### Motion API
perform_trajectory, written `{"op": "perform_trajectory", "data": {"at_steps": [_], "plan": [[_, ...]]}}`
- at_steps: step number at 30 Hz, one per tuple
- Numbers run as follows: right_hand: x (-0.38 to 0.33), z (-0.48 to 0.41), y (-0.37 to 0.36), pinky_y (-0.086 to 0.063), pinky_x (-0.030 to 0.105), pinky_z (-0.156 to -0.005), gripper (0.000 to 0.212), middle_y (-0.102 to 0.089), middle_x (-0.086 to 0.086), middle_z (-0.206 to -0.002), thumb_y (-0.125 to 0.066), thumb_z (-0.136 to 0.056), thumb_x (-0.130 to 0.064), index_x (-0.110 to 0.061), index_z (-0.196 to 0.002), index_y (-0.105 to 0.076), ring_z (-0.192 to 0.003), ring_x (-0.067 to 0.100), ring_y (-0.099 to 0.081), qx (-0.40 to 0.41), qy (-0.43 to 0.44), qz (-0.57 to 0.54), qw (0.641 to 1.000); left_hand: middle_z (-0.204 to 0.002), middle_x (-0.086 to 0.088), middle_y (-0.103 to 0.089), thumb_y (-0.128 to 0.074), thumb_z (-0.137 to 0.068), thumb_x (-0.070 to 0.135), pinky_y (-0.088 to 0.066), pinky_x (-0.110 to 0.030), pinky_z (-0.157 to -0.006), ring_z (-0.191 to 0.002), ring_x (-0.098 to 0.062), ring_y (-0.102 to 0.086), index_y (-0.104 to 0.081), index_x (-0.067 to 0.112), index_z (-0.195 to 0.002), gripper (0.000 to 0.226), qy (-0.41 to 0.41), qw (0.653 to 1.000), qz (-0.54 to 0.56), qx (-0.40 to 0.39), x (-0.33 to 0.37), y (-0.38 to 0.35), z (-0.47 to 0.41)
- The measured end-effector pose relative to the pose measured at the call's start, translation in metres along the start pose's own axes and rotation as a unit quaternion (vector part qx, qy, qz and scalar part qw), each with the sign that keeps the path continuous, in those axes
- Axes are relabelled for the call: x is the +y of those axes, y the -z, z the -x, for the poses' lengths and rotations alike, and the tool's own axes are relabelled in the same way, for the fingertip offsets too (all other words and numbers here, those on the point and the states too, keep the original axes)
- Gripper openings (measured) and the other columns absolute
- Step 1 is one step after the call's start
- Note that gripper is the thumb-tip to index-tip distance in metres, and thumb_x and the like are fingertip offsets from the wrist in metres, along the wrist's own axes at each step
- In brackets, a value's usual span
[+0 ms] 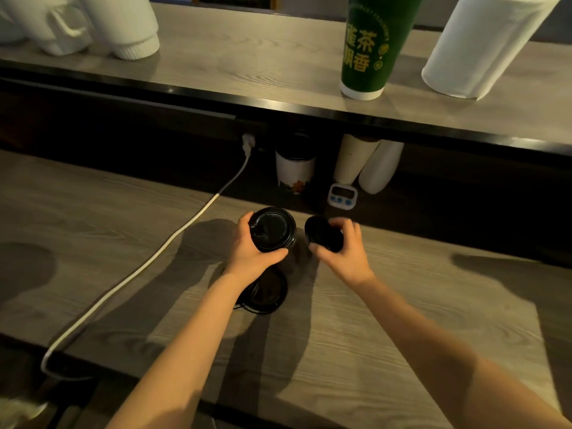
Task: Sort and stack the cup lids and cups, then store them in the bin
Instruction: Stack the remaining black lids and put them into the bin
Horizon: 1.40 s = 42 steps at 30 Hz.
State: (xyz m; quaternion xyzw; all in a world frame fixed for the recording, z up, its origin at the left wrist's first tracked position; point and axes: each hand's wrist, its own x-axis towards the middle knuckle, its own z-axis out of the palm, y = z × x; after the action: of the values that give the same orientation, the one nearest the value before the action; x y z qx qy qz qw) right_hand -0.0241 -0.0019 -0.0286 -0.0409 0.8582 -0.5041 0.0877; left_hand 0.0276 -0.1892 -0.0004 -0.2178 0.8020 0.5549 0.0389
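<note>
My left hand point(252, 247) grips a black cup lid point(274, 230), or a small stack of them, held flat above the wooden counter point(387, 320). Just to its right, my right hand point(343, 244) holds another black lid point(322, 234) tilted on edge, slightly blurred. Under my left wrist more black lids point(267, 294) lie on the counter, partly hidden by the arm. A white cup with a floral print point(294, 171) stands at the back under the shelf. No bin is in view.
A white power cable point(148, 267) runs from a wall plug across the counter's left side. A small timer point(342, 196) and white cup stacks point(368, 165) sit under the shelf. On the upper shelf stand a green cup point(371, 48), white cups point(483, 48) and white mugs point(93, 23).
</note>
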Motion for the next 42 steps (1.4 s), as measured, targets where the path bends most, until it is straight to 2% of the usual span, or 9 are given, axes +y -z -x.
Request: {"op": "perform_trajectory", "data": {"at_steps": [4, 11, 14, 19, 23, 25, 32, 36, 42], "plan": [[-0.039, 0.012, 0.022, -0.043, 0.017, -0.092, 0.052, -0.043, 0.004, -0.121, -0.075, -0.064, -0.032, -0.025, -0.111, -0.054, -0.110, 0.006, -0.047, -0.034, 0.023, -0.192, 0.981, -0.144, 0.000, -0.032, -0.080, -0.067, 0.016, -0.037, -0.037, -0.105, -0.132, -0.021, -0.036, -0.022, 0.027, -0.143, 0.096, -0.011, 1.000, -0.019, -0.019, 0.016, -0.018, 0.012], [-0.058, 0.035, 0.049, -0.036, 0.024, -0.104, 0.038, -0.040, -0.002, -0.133, -0.075, -0.074, -0.026, -0.027, -0.110, -0.062, -0.126, 0.008, -0.039, -0.145, 0.038, -0.178, 0.973, -0.142, -0.003, -0.031, -0.081, -0.067, 0.017, -0.039, -0.024, -0.088, -0.119, -0.015, -0.043, -0.021, 0.025, -0.143, 0.097, -0.069, 0.996, -0.025, -0.051, 0.038, -0.047, 0.039], [-0.057, 0.042, 0.055, -0.032, 0.029, -0.109, 0.021, -0.042, -0.001, -0.131, -0.058, -0.091, -0.014, -0.017, -0.111, -0.064, -0.128, 0.010, -0.038, -0.120, 0.040, -0.181, 0.975, -0.141, 0.000, -0.030, -0.083, -0.065, 0.020, -0.039, -0.023, -0.092, -0.119, -0.011, -0.041, -0.022, 0.024, -0.142, 0.098, -0.108, 0.992, -0.045, -0.050, 0.041, -0.054, 0.046], [-0.054, 0.054, 0.062, -0.040, 0.035, -0.107, 0.034, -0.048, 0.001, -0.121, -0.061, -0.086, -0.001, -0.019, -0.114, -0.057, -0.118, 0.013, -0.047, -0.072, 0.059, -0.161, 0.983, -0.143, 0.001, -0.034, -0.079, -0.056, 0.037, -0.041, -0.036, -0.104, -0.128, -0.015, -0.041, -0.017, 0.030, -0.145, 0.110, -0.097, 0.987, 0.008, -0.126, 0.045, -0.055, 0.055], [-0.052, 0.059, 0.072, -0.044, 0.032, -0.103, 0.053, -0.044, 0.004, -0.130, -0.067, -0.081, 0.000, -0.030, -0.121, -0.050, -0.119, 0.013, -0.048, -0.093, 0.059, -0.155, 0.982, -0.124, -0.004, -0.056, -0.056, -0.084, 0.025, -0.049, -0.032, -0.088, -0.112, -0.017, -0.057, -0.045, 0.026, -0.125, 0.043, -0.007, 0.952, 0.236, -0.196, 0.048, -0.050, 0.064], [-0.051, 0.062, 0.072, -0.042, 0.030, -0.103, 0.057, -0.043, 0.000, -0.130, -0.068, -0.080, 0.000, -0.031, -0.123, -0.048, -0.119, 0.009, -0.046, -0.112, 0.062, -0.136, 0.982, -0.121, -0.008, -0.058, -0.046, -0.095, 0.014, -0.050, -0.035, -0.089, -0.109, -0.020, -0.059, -0.050, 0.024, -0.116, 0.024, 0.014, 0.948, 0.255, -0.189, 0.049, -0.048, 0.065], [-0.050, 0.063, 0.054, -0.045, 0.040, -0.103, 0.036, -0.045, 0.008, -0.131, -0.051, -0.093, -0.006, -0.031, -0.118, -0.053, -0.119, 0.023, -0.051, -0.137, 0.021, -0.206, 0.969, -0.114, -0.011, -0.060, -0.047, -0.094, 0.008, -0.051, -0.036, -0.080, -0.101, -0.023, -0.060, -0.046, 0.012, -0.124, 0.030, 0.051, 0.956, 0.251, -0.144, 0.036, -0.037, 0.064], [-0.057, 0.056, 0.034, -0.049, 0.043, -0.098, 0.039, -0.050, 0.006, -0.127, -0.053, -0.089, -0.001, -0.034, -0.110, -0.053, -0.116, 0.024, -0.054, -0.128, 0.027, -0.195, 0.972, -0.114, -0.012, -0.060, -0.051, -0.091, 0.008, -0.048, -0.042, -0.088, -0.105, -0.025, -0.059, -0.047, 0.013, -0.122, 0.031, 0.086, 0.956, 0.255, -0.118, 0.026, -0.027, 0.060], [-0.076, 0.035, 0.002, -0.050, 0.019, -0.081, 0.036, -0.051, -0.004, -0.113, -0.047, -0.097, -0.012, -0.017, -0.132, -0.044, -0.100, 0.012, -0.057, -0.175, -0.004, -0.210, 0.962, -0.103, -0.008, -0.066, -0.062, -0.086, 0.006, -0.050, -0.033, -0.086, -0.097, -0.022, -0.063, -0.057, 0.019, -0.100, 0.020, 0.075, 0.956, 0.285, -0.016, 0.015, 0.005, 0.039]]}}
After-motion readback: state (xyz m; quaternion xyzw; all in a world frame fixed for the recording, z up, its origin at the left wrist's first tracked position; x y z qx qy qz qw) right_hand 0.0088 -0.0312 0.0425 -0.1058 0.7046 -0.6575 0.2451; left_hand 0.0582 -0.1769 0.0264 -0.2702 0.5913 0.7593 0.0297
